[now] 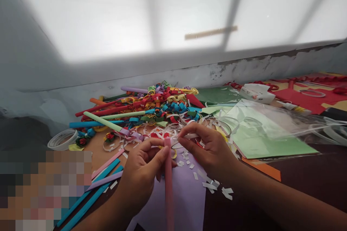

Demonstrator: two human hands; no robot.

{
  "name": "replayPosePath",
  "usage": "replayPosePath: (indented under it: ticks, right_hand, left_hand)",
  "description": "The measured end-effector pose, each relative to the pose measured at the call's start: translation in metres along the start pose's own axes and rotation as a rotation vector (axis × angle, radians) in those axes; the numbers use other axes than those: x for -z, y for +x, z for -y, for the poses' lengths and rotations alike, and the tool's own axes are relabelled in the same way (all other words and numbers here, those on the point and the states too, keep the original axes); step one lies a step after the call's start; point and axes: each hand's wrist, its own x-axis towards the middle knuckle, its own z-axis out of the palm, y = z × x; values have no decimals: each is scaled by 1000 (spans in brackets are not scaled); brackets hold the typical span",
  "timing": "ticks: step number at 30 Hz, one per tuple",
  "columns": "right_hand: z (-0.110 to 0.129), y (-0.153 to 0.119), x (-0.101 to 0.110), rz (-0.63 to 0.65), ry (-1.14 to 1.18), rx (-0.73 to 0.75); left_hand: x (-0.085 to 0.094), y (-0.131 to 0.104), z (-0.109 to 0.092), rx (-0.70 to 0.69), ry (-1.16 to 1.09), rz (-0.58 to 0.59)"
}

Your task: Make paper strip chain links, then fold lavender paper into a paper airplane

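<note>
My left hand (pixel 146 162) is closed on the upper end of a long pink paper strip (pixel 168 187), which hangs down toward the front edge of the picture. Just right of the strip's top, my right hand (pixel 203 144) pinches thumb and forefinger together around something small and pale that I cannot make out. Beneath both hands lies a lilac paper sheet (pixel 187 198). Small white paper bits (pixel 211 186) are scattered on the sheet and beside it.
Behind the hands is a heap of colourful paper chains (pixel 159 101). A tape roll (pixel 63 139) lies left. Blue strips (pixel 89 202) are at the lower left. Green sheets (pixel 271 146), clear plastic and a white box (pixel 256 93) are at right, with a pale wall behind.
</note>
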Motion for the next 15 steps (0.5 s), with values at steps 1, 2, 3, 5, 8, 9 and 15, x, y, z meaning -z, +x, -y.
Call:
replayPosePath:
  ticks: [1, 2, 3, 5, 8, 9, 15]
  right_hand:
    - [2, 0, -1, -4, 31, 17]
    - [5, -1, -1, -6, 50, 36]
    - [6, -1, -2, -6, 62, 46]
    - [9, -1, -4, -6, 84, 28]
    - [10, -3, -6, -17, 105, -23]
    - [10, -4, -6, -20, 105, -34]
    - [11, -6, -6, -13, 51, -110]
  left_hand:
    - [-1, -1, 0, 16, -23, 3]
    - [-1, -2, 0, 23, -39, 12]
    - [-2, -3, -1, 21, -43, 24]
    - [-4, -4, -1, -12, -30, 39]
    - [-7, -5, -1, -87, 10, 27]
    - [-8, -4, -2, -105, 20, 21]
    - [-10, -5, -3, -133, 39, 12]
